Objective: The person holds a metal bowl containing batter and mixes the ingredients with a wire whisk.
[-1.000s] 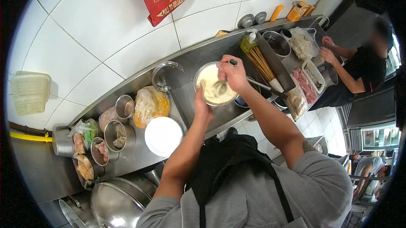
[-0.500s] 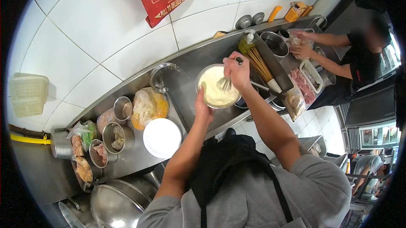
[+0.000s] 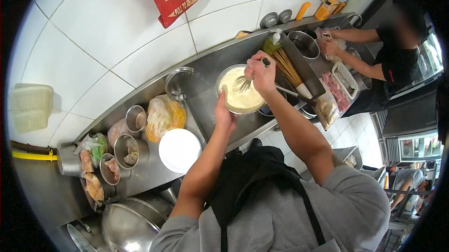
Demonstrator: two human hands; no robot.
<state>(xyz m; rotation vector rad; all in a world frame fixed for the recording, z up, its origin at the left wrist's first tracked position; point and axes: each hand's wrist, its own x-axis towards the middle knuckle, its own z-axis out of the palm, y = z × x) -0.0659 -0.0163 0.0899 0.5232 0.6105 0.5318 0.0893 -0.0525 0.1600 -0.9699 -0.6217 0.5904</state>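
Observation:
A round metal bowl [image 3: 221, 75] of pale yellow batter [image 3: 248, 99] is over the steel sink counter. My left hand [image 3: 224, 115] grips its near left rim, thumb on the edge. In my right hand [image 3: 260, 73] is a wire whisk [image 3: 242, 83], its handle end poking up above my fist and its wires in the batter. Just right of the bowl lies a bundle of thin wooden sticks [image 3: 286, 66]. To the left are a stack of white plates [image 3: 180, 150] and a clear round container [image 3: 180, 82].
Metal pots with meat [image 3: 110, 170], bagged food [image 3: 161, 116] and large steel woks [image 3: 126, 228] occupy the left side. On the right, a co-worker [image 3: 397, 58] handles a plastic bag near raw meat [image 3: 335, 90] and a white basket [image 3: 344, 79].
The whisk has swept leftward through the batter, and my right hand has shifted slightly with it. My left hand still holds the bowl. The co-worker's hands have moved a little.

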